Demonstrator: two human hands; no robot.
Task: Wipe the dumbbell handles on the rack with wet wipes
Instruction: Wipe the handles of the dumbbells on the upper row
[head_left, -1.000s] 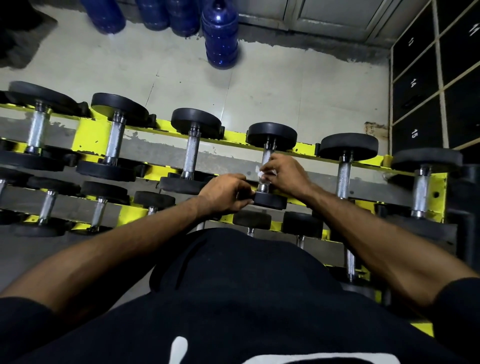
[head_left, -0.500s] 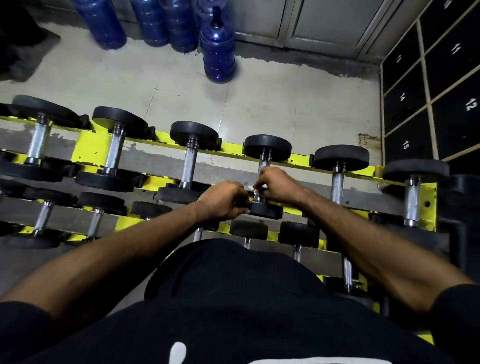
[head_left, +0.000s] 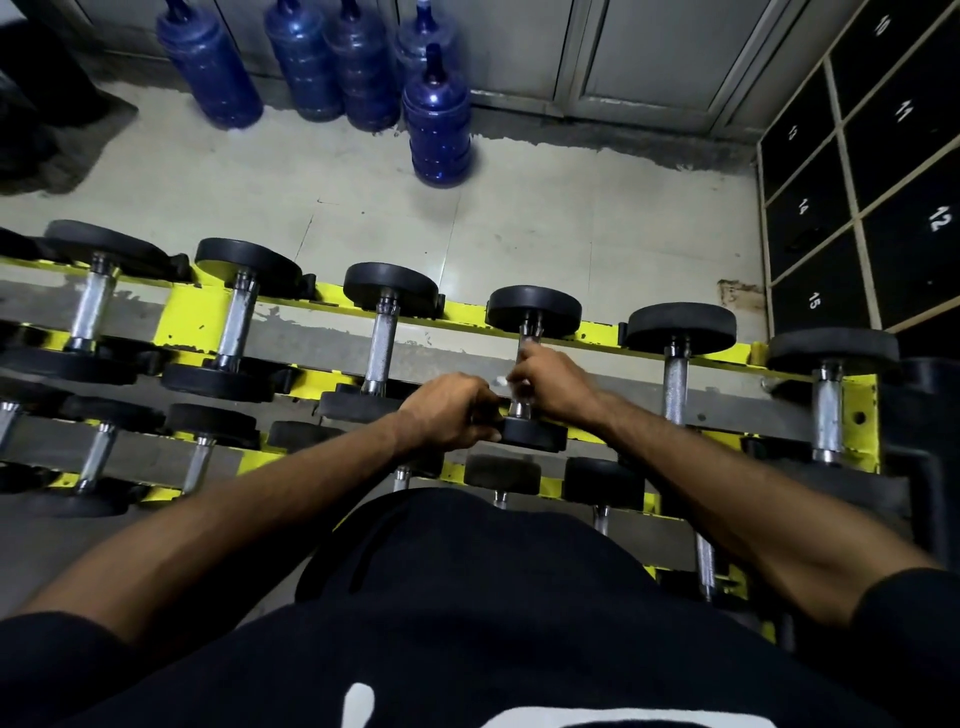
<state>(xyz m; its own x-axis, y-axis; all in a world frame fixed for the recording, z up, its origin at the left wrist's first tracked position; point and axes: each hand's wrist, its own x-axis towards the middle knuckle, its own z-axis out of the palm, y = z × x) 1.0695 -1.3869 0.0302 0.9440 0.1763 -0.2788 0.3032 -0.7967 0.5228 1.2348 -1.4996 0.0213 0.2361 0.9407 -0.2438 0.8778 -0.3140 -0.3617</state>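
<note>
A yellow rack (head_left: 197, 317) carries rows of dumbbells with black ends and chrome handles. My right hand (head_left: 550, 382) curls round the handle of the fourth dumbbell (head_left: 534, 312) on the top row, and a small bit of white wet wipe (head_left: 501, 381) shows at its fingers. My left hand (head_left: 449, 410) grips the near black end (head_left: 535, 434) of that same dumbbell. Most of the handle is hidden under my right hand.
Other dumbbells (head_left: 382, 338) lie left and right on the top row, with smaller ones (head_left: 501, 475) on the lower tier. Several blue water jugs (head_left: 439, 119) stand on the tiled floor beyond. Numbered black lockers (head_left: 852, 218) line the right side.
My right hand has slid a little along the handle toward its far end. The view has tilted up, showing more floor and jugs. My left hand keeps its hold.
</note>
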